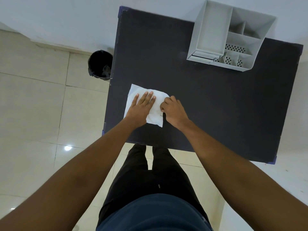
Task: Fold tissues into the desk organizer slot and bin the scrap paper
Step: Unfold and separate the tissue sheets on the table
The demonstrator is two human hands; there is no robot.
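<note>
A white tissue [136,91] lies flat near the left front of the dark table [208,105]. My left hand [141,107] presses flat on it, fingers spread and pointing away from me. My right hand [172,110] pinches the tissue's right edge with curled fingers. A grey desk organizer [208,35] with a long slot on its left and several small compartments stands at the table's far right. A black-lined bin [100,65] stands on the floor just left of the table. I see no scrap paper.
Pale floor tiles spread to the left and below. A white wall runs behind the table. My legs stand at the table's front edge [166,146].
</note>
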